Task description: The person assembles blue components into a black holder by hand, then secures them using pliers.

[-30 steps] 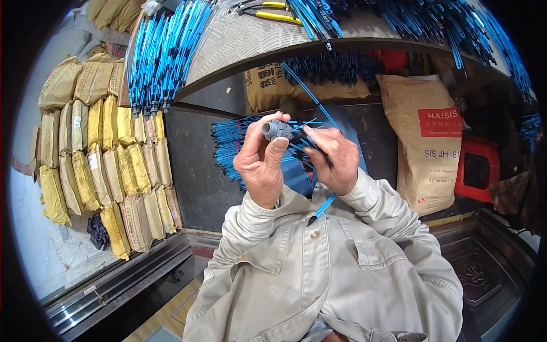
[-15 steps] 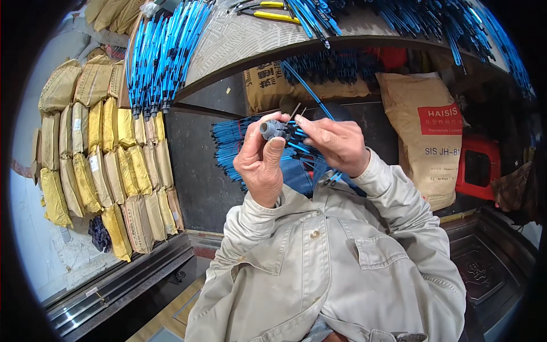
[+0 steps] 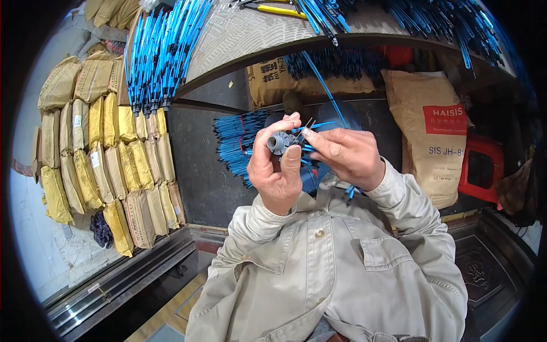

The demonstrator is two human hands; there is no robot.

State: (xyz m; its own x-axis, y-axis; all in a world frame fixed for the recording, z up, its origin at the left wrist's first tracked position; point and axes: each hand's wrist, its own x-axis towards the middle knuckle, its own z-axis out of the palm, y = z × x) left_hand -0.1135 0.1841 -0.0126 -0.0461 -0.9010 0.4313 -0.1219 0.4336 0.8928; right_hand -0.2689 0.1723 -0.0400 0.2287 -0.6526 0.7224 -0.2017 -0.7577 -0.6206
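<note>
My left hand (image 3: 274, 179) is closed around a grey round connector (image 3: 277, 142), its hollow end turned up and to the left. Thin blue strands with black parts (image 3: 305, 146) spread from the connector toward the right. The thumb and fingers of my right hand (image 3: 352, 157) are pinched together beside the connector. Two thin, stiff prongs (image 3: 309, 122) stick up by those fingertips; whether the fingers hold them or a strand is hidden. More blue strand ends (image 3: 351, 192) hang out below my right hand.
Tied blue strands (image 3: 233, 142) lie left behind my hands. A worktop (image 3: 245, 43) ahead bears blue bundles (image 3: 165, 57) and yellow-handled pliers (image 3: 282, 10). A brown paper sack (image 3: 421, 142) and red container (image 3: 481, 171) stand right; yellow and tan packages (image 3: 102, 154) are stacked left.
Both hands and the connector have shifted slightly right and down in the picture. My right fingertips stay at the connector, and the thin prongs now lean more to the right.
</note>
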